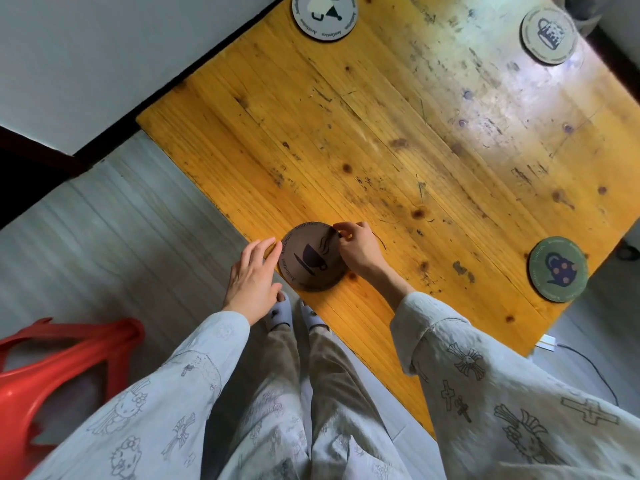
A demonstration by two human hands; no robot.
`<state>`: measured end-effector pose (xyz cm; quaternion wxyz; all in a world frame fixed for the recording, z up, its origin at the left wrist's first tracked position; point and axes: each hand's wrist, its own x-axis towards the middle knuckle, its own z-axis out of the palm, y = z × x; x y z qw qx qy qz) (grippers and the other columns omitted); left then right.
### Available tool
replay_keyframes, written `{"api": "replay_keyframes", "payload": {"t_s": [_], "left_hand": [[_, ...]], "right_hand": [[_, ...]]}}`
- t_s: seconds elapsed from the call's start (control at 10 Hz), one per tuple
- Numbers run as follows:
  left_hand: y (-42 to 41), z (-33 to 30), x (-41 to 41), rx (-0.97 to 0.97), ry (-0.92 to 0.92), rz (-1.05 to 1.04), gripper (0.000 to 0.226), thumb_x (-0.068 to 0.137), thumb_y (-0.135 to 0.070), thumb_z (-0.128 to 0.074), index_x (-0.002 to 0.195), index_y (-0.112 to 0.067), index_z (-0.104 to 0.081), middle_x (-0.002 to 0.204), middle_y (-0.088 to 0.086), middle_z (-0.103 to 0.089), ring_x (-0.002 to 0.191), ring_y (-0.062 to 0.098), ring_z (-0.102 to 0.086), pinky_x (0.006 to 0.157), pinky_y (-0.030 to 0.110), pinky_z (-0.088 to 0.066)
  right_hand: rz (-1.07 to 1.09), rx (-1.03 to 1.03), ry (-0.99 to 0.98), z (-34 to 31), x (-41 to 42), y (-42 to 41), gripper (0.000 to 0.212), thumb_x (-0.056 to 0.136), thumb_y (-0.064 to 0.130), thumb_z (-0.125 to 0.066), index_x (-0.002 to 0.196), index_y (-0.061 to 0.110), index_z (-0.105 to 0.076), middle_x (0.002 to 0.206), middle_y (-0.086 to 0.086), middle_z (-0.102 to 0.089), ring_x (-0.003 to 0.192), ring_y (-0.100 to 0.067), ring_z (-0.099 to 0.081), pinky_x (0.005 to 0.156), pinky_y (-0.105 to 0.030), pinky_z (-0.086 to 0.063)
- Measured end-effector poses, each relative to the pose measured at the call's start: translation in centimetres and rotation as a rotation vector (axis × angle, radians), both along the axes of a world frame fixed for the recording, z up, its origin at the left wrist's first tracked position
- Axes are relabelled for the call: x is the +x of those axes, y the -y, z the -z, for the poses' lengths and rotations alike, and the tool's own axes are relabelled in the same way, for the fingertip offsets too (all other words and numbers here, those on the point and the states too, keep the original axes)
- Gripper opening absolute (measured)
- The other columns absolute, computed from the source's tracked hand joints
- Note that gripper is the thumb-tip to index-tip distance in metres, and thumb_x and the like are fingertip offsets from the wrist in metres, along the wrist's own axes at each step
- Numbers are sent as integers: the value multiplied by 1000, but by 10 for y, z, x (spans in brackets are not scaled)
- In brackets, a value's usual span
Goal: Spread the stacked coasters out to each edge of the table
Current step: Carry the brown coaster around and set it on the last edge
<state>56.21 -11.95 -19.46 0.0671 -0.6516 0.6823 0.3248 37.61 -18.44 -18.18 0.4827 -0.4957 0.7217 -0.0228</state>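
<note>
A brown round coaster (308,268) with a cup drawing lies at the near left edge of the wooden table (398,161). My right hand (358,247) pinches its far right rim with thumb and fingers. My left hand (252,275) hovers with fingers apart just left of the coaster, fingertips close to its rim, holding nothing. A green coaster (557,269) lies at the right edge. A white coaster (324,15) lies at the far left edge, and a grey coaster (550,35) at the far right corner.
A red plastic chair (45,372) stands on the floor at the lower left. A white wall runs along the table's far left side. A cable and a small white block (547,342) lie on the floor past the table's right corner.
</note>
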Motion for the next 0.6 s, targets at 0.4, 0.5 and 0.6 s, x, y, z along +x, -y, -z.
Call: {"api": "replay_keyframes", "payload": {"t_s": [0.4, 0.5, 0.6], "left_hand": [[2, -5, -2, -5, 35, 0, 62, 88, -4, -42, 143, -21, -21, 155, -1, -17, 143, 19, -7, 109, 44, -27], [5, -9, -4, -4, 58, 0, 56, 88, -6, -42, 141, -20, -27, 152, -1, -23, 141, 20, -14, 108, 44, -27], [22, -15, -9, -38, 66, -21, 42, 91, -11, -40, 132, -16, -42, 142, 3, -38, 132, 22, -31, 106, 42, -28]], "right_hand": [[4, -4, 8, -3, -4, -3, 39, 92, 9, -37, 128, 9, -53, 128, -16, -48, 116, -31, -50, 92, -34, -48], [-9, -35, 18, -2, -8, -4, 37, 93, 11, -38, 127, 8, -53, 127, -16, -51, 114, -29, -53, 84, -28, -44], [-2, -60, 1, -6, -22, -4, 35, 95, 13, -39, 126, 8, -54, 127, -15, -52, 113, -29, -55, 91, -32, -45]]}}
